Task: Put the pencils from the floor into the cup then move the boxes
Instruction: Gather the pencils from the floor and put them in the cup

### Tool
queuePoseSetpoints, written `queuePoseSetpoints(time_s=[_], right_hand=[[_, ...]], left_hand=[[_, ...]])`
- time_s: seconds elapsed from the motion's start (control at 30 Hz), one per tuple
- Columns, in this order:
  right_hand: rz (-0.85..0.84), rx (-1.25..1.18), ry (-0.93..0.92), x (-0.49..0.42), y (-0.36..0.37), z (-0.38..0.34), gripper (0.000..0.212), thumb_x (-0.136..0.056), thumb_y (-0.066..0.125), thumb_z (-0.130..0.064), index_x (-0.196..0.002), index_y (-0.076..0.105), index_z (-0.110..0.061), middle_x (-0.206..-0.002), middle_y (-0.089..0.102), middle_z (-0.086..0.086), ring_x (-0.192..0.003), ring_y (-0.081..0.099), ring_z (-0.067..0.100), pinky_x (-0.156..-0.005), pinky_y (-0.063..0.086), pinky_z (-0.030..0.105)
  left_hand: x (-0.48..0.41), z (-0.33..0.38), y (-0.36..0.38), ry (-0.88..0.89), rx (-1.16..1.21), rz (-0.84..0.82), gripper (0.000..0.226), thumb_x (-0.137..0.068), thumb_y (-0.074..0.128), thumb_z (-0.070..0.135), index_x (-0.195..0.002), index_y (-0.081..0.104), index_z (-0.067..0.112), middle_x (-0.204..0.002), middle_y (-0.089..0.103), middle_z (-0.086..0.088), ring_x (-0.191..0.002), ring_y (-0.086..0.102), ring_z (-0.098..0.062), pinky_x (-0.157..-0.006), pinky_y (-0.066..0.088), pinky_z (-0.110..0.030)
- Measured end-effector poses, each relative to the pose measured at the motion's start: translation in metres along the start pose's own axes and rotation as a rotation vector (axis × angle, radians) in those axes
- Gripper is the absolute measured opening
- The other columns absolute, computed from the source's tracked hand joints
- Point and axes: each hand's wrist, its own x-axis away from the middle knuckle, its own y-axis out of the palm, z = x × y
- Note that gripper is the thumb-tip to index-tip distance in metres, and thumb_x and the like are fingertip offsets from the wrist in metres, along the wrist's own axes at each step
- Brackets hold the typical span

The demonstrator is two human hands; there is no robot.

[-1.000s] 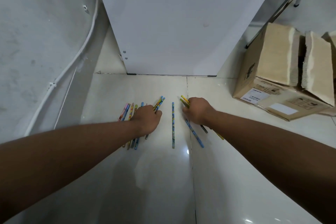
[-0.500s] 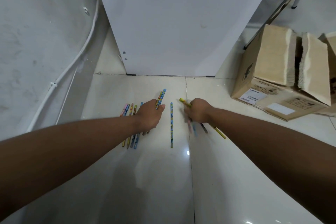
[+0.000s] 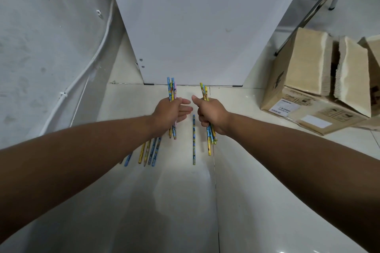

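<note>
Two small bunches of pencils are held, one clamped in the left hand (image 3: 171, 112), one in the right hand (image 3: 211, 116), so more can be gathered; others (image 3: 152, 151) lie on the floor (image 3: 185, 201)

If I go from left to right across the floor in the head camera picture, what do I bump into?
White cable → loose pencils → left hand holding pencils → single blue pencil → right hand holding pencils → cardboard box.
</note>
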Motion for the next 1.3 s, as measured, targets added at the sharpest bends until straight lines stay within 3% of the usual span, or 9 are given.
queuePoseSetpoints(time_s=[0.2, 0.33, 0.57, 0.87, 0.93, 0.97, 1.03, 1.1, 1.3], right_hand=[[-0.069, -0.057, 0.004, 0.005, 0.021, -0.004, 0.042, -0.112, 0.046, -0.043, -0.102, 0.065, -0.006, -0.073, 0.058, 0.007, -0.045, 0.033, 0.013, -0.043, 0.032, 0.027], [-0.105, 0.011, -0.006, 0.004, 0.029, -0.005, 0.049, -0.11, 0.046, -0.05, -0.102, 0.062, -0.005, -0.077, 0.05, 0.017, -0.047, 0.038, 0.016, -0.046, 0.037, 0.029], [-0.194, 0.15, 0.002, 0.004, 0.021, -0.015, 0.059, -0.108, 0.048, -0.055, -0.078, 0.063, -0.007, -0.055, 0.054, 0.006, -0.045, 0.05, 0.017, -0.051, 0.05, 0.03], [-0.493, 0.003, 0.121, 0.011, 0.031, -0.015, 0.039, -0.111, 0.05, -0.043, -0.103, 0.068, -0.009, -0.088, 0.074, 0.008, -0.083, 0.062, 0.026, -0.071, 0.05, 0.034], [-0.53, -0.068, 0.114, 0.013, 0.028, -0.016, 0.034, -0.111, 0.049, -0.039, -0.105, 0.067, -0.011, -0.094, 0.077, 0.009, -0.097, 0.069, 0.029, -0.081, 0.056, 0.037], [-0.556, -0.103, 0.112, 0.014, 0.027, -0.016, 0.033, -0.112, 0.048, -0.036, -0.108, 0.067, -0.009, -0.097, 0.078, 0.01, -0.099, 0.071, 0.029, -0.083, 0.06, 0.037], [-0.588, -0.159, 0.119, 0.014, 0.024, -0.017, 0.031, -0.113, 0.048, -0.029, -0.112, 0.068, -0.005, -0.099, 0.078, 0.011, -0.096, 0.075, 0.028, -0.085, 0.064, 0.039], [-0.599, -0.186, 0.123, 0.015, 0.023, -0.019, 0.026, -0.113, 0.049, -0.025, -0.111, 0.065, -0.004, -0.092, 0.073, 0.01, -0.084, 0.073, 0.025, -0.079, 0.065, 0.038], [-0.393, -0.32, 0.023, 0.008, 0.014, -0.03, 0.019, -0.113, 0.049, -0.022, -0.105, 0.061, -0.009, -0.083, 0.058, 0.008, -0.071, 0.059, 0.021, -0.07, 0.056, 0.033]], left_hand=[[0.002, 0.006, -0.001, -0.032, -0.1, 0.016, 0.035, -0.106, 0.052, 0.049, -0.109, 0.077, 0.025, -0.106, 0.081, -0.002, -0.111, 0.073, -0.024, -0.102, 0.055, -0.048], [0.012, 0.013, 0.0, -0.087, -0.021, -0.09, 0.031, -0.109, 0.043, 0.049, -0.108, 0.074, 0.044, -0.108, 0.081, -0.001, -0.104, 0.075, -0.026, -0.097, 0.058, -0.048], [0.014, 0.025, -0.006, -0.103, -0.055, -0.095, 0.039, -0.11, 0.041, 0.049, -0.134, 0.065, 0.031, -0.123, 0.075, -0.013, -0.118, 0.07, -0.029, -0.109, 0.05, -0.054], [0.01, 0.034, -0.02, -0.144, -0.028, -0.348, 0.045, -0.112, 0.031, 0.05, -0.144, 0.06, 0.04, -0.14, 0.065, -0.009, -0.122, 0.067, -0.039, -0.106, 0.051, -0.058], [0.01, 0.035, -0.022, -0.15, -0.064, -0.417, 0.048, -0.111, 0.029, 0.053, -0.145, 0.06, 0.038, -0.097, 0.073, -0.013, -0.092, 0.075, -0.036, -0.087, 0.06, -0.054], [0.01, 0.036, -0.023, -0.15, -0.1, -0.44, 0.048, -0.111, 0.029, 0.053, -0.145, 0.059, 0.038, -0.064, 0.06, -0.01, -0.061, 0.069, -0.029, -0.065, 0.06, -0.043], [0.01, 0.038, -0.025, -0.131, -0.148, -0.485, 0.049, -0.112, 0.026, 0.05, -0.148, 0.056, 0.035, -0.044, 0.039, 0.01, -0.039, 0.051, -0.018, -0.048, 0.052, -0.03], [0.01, 0.04, -0.026, -0.118, -0.13, -0.523, 0.051, -0.112, 0.025, 0.052, -0.149, 0.055, 0.032, -0.058, 0.046, 0.022, -0.049, 0.057, -0.017, -0.055, 0.058, -0.031], [0.007, 0.029, -0.019, -0.236, -0.004, -0.413, 0.097, -0.083, 0.037, 0.093, -0.133, 0.063, 0.014, -0.116, 0.061, -0.018, -0.112, 0.065, -0.033, -0.109, 0.05, -0.057]])
